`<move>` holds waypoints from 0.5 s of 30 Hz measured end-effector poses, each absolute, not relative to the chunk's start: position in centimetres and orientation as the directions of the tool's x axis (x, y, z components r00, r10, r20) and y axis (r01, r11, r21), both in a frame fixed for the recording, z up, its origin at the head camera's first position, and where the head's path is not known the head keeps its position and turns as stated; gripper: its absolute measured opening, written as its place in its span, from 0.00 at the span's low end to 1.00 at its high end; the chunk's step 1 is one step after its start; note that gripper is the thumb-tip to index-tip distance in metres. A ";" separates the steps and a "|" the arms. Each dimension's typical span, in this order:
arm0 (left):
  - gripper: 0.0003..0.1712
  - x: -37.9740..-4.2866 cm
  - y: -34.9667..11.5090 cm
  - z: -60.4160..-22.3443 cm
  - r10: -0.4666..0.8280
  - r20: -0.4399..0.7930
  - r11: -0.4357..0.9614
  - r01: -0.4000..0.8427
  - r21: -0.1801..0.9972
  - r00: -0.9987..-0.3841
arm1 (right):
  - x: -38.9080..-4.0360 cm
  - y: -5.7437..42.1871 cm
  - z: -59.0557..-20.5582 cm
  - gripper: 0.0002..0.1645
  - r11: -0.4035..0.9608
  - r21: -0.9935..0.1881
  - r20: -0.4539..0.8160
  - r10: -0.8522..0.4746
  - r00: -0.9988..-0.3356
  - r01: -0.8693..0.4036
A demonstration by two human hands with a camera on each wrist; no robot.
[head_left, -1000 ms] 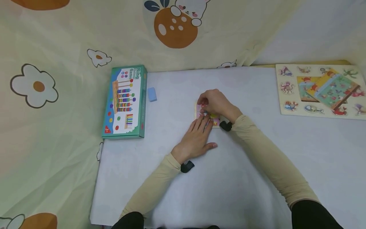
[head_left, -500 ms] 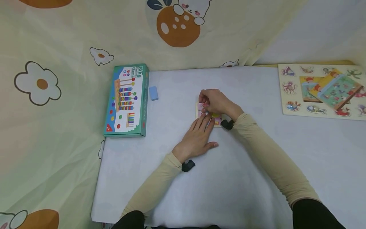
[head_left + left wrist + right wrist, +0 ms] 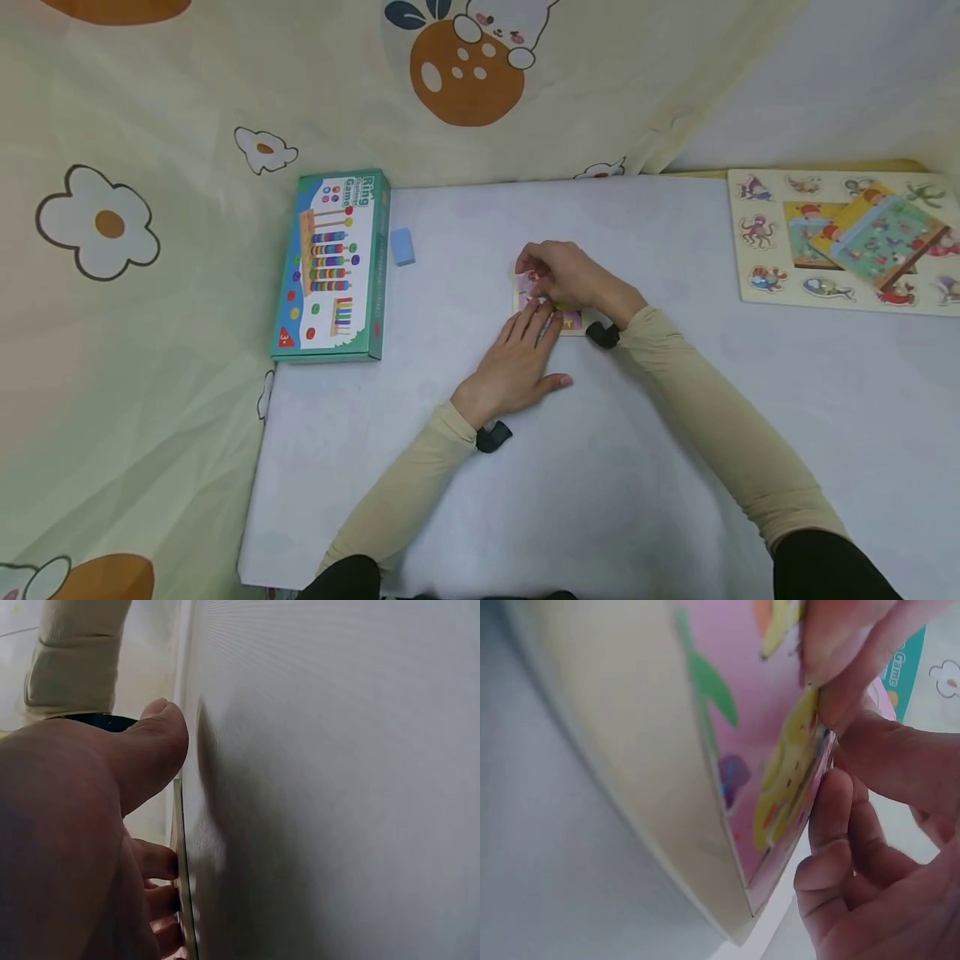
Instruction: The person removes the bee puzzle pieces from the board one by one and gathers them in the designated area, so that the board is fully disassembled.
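Right wrist view, with the head view for placement: a small puzzle board (image 3: 641, 742) lies near the middle of the worktop (image 3: 540, 483), partly covered by both hands. Fruit-printed pieces (image 3: 784, 769) on a pink ground occupy its 9 o'clock part, with seams visible between them; a bare cream strip runs along its 3 o'clock side. From this the puzzle is judged partly assembled: the printed portion appears laid, whereas the strip may be bed yet to be filled or merely plain margin, which cannot be told. The portion beneath the fingers is hidden, so completion there is uncertain.

The left hand (image 3: 512, 367), at the board's 7 o'clock, lies with fingers straight upon the edge and thumb extended aside, apparently steadying it. The right hand (image 3: 573, 273), at 1 o'clock, has its fingers curled and appears to pinch a raised pink piece (image 3: 886, 699); the contact itself is largely masked. Seating that piece is judged to be the step in hand.

Farther out, a blue block (image 3: 402, 247) lies toward 10 o'clock, a green game box (image 3: 330, 267) beyond it toward 9, and a sea-animal board (image 3: 782, 257) bearing two overlapping picture panels (image 3: 885, 237) toward 3.
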State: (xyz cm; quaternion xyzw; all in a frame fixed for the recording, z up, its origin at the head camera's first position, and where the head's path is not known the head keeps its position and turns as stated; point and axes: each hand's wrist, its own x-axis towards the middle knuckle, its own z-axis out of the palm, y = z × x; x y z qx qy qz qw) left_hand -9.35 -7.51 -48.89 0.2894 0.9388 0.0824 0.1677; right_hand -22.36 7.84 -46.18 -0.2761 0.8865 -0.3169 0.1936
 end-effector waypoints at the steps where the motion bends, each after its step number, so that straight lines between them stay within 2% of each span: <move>1: 0.55 -9.4 -7.5 -48.9 0.571 -0.268 0.819 0.516 0.251 -0.776 | -22.3 7.9 -46.1 0.19 0.643 -0.666 -0.164 -0.621 -0.767 -0.378; 9: 0.55 -9.3 -7.5 -48.8 0.567 -0.267 0.822 0.515 0.242 -0.779 | -22.4 8.4 -46.1 0.19 0.634 -0.658 -0.141 -0.633 -0.762 -0.405; 15: 0.55 -9.2 -7.4 -48.6 0.564 -0.258 0.823 0.512 0.245 -0.784 | -23.1 11.2 -45.8 0.21 0.611 -0.687 -0.048 -0.577 -0.815 -0.393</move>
